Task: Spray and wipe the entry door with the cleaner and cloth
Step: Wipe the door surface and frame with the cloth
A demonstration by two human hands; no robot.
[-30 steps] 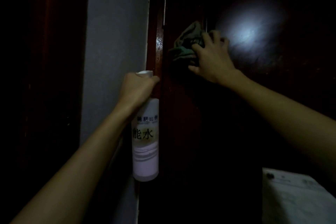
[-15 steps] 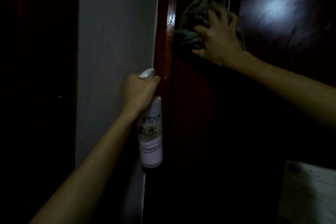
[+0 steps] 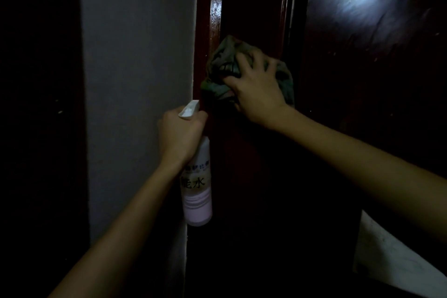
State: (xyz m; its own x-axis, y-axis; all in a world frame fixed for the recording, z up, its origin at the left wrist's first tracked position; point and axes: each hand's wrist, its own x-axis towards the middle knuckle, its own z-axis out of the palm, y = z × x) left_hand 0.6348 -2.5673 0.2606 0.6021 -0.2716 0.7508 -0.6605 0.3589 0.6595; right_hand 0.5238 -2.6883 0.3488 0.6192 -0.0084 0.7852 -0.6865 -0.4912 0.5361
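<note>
The dark red-brown entry door [image 3: 362, 80] fills the right half of the dim head view, with a bright light glare at its upper right. My right hand [image 3: 256, 87] presses a crumpled greenish cloth [image 3: 222, 65] against the door's left edge, beside the glossy frame strip [image 3: 215, 7]. My left hand [image 3: 180, 133] grips the neck of a white and pink spray bottle [image 3: 197, 196] with printed characters. The bottle hangs upright just below and left of the cloth, its white nozzle pointing up-right.
A grey wall [image 3: 137, 80] stands left of the frame, with darkness beyond it. A white sheet or box [image 3: 391, 256] shows at the lower right. The lower door is too dark to make out.
My right hand has slid the cloth down the door's left edge, closer to the spray bottle. My left hand and the bottle have stayed about where they were.
</note>
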